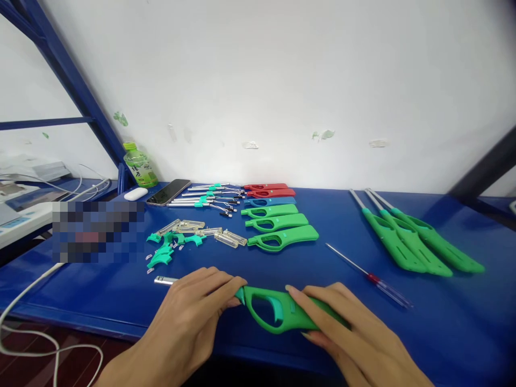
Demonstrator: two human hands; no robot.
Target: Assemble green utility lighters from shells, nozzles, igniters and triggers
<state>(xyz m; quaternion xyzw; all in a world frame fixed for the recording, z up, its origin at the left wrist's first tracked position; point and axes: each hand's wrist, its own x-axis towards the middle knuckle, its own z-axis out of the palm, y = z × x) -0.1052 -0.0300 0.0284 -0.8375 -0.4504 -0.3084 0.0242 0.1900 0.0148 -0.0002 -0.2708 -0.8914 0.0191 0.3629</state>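
A green long-necked lighter (258,312) lies crosswise between my hands near the front of the table. My left hand (197,306) wraps around its metal tube, whose tip pokes out to the left. My right hand (346,322) grips the handle, thumb and fingers on either side. A teal trigger (277,310) shows inside the finger loop. Beyond my hands lie several lighter shells (284,236) in green, blue and red. Left of them are metal tubes with wires (201,201), clear fuel tanks (229,238) and loose teal triggers (161,255).
Three green lighters with tubes (415,242) lie at the right. A screwdriver (374,279) rests before them. At the back left stand a green bottle (140,166), a phone (169,192) and a white case (136,194). A white cable (40,277) hangs over the left edge.
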